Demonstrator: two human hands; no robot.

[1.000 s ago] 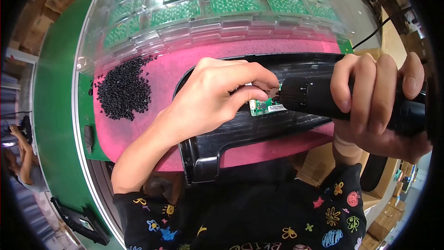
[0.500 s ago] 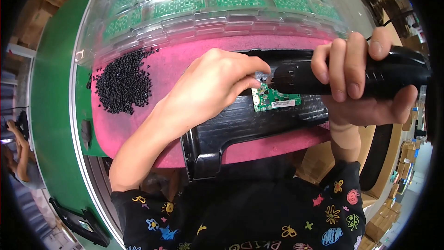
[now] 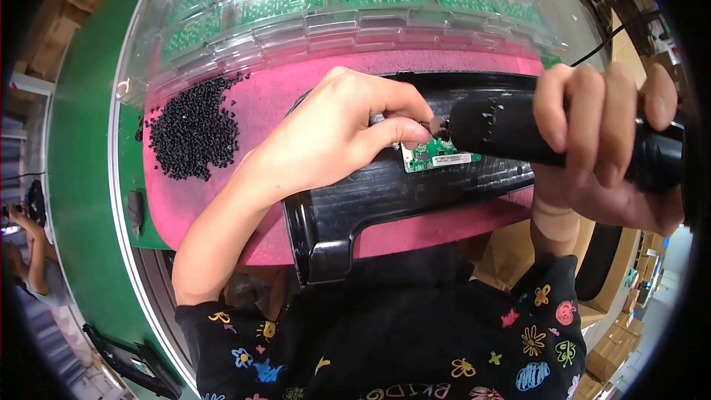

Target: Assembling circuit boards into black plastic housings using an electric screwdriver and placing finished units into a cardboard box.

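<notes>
My right hand (image 3: 600, 126) is wrapped round a black power screwdriver (image 3: 496, 130), held nearly level with its tip pointing left. Thumb and forefinger of my left hand (image 3: 355, 122) are pinched together at that tip (image 3: 439, 128); whatever lies between them is too small to make out. Beneath both hands a green circuit board (image 3: 450, 163) with a white label sits on a black plastic housing (image 3: 392, 189). The screwdriver and my left fingers hide the board's far part. The housing rests on a pink mat (image 3: 255, 133).
A heap of small black screw-like pieces (image 3: 196, 130) lies on the mat's left. Clear plastic trays (image 3: 348, 33) with several green boards stand behind. Another black housing (image 3: 133, 359) is on the green surface (image 3: 92, 178) at lower left. A cardboard box (image 3: 511, 255) stands at right.
My right hand has drawn the screwdriver to the right and slightly nearer to me, uncovering its tip. My left thumb and forefinger have closed together at that tip.
</notes>
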